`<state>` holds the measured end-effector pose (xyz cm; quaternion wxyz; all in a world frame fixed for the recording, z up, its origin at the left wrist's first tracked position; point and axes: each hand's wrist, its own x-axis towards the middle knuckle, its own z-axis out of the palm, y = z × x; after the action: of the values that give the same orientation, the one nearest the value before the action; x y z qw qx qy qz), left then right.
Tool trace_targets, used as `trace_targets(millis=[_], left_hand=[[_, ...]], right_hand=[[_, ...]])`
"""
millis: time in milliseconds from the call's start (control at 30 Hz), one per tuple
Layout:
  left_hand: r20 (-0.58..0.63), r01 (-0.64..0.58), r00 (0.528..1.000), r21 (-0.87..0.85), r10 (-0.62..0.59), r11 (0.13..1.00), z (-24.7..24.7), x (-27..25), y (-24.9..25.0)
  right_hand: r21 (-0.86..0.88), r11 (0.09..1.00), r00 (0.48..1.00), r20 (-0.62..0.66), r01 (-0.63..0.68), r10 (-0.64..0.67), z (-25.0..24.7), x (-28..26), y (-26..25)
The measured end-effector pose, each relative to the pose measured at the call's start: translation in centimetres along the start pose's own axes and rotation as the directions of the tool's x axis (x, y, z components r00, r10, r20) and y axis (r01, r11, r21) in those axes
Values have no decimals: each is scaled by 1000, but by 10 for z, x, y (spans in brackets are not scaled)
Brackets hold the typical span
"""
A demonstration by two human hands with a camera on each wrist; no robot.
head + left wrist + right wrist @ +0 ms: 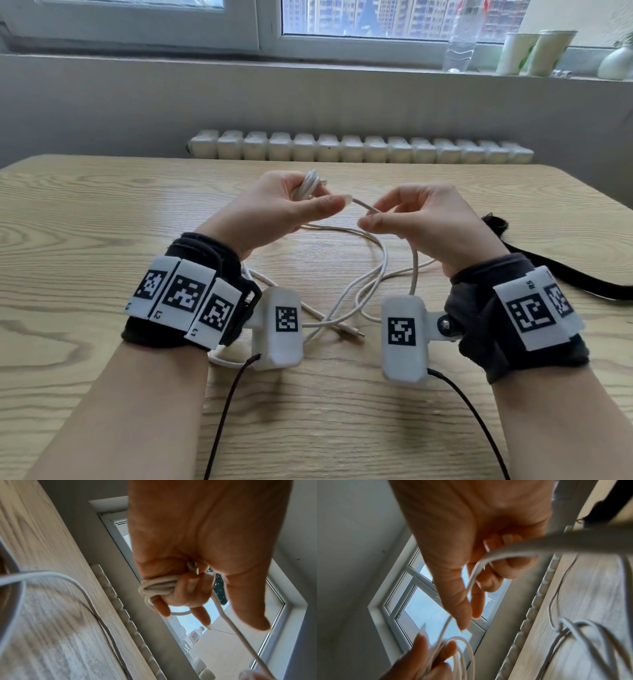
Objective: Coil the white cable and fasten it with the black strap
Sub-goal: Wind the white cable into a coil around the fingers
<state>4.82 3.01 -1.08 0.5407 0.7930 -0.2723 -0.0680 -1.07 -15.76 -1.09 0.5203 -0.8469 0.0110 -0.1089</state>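
Observation:
My left hand (294,202) is raised above the table and grips a small bundle of white cable loops (308,186); the left wrist view shows these loops (157,588) wrapped round its curled fingers. A short taut stretch of the white cable (363,205) runs across to my right hand (404,212), which pinches it between thumb and fingers (476,577). The rest of the cable (370,284) lies in loose crossing loops on the table under both wrists, its plug end (356,333) lying free. The black strap (555,270) lies on the table to the right of my right wrist.
The wooden table (102,222) ends at a far edge before a white radiator (359,150). On the windowsill stand a clear bottle (460,41), paper cups (534,51) and a small vase (616,63). Black camera leads (226,404) trail off my wrists.

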Motion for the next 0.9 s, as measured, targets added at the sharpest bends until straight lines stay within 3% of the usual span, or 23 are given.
trace_targets(millis=[200, 467, 700, 900], left_hand=[[-34, 50, 998, -10, -50, 999, -1, 1, -2], [71, 90, 993, 8, -90, 996, -1, -2, 1], [180, 119, 979, -148, -92, 982, 2, -2, 3], [234, 135, 970, -306, -63, 942, 3, -4, 9]], right_hand=[[-84, 996, 982, -191, -23, 6, -2, 6, 11], [-45, 998, 923, -381, 37, -52, -3, 6, 9], [-24, 988, 953, -262, 154, -154, 10, 3, 3], [-1, 975, 927, -309, 223, -213, 14, 7, 7]])
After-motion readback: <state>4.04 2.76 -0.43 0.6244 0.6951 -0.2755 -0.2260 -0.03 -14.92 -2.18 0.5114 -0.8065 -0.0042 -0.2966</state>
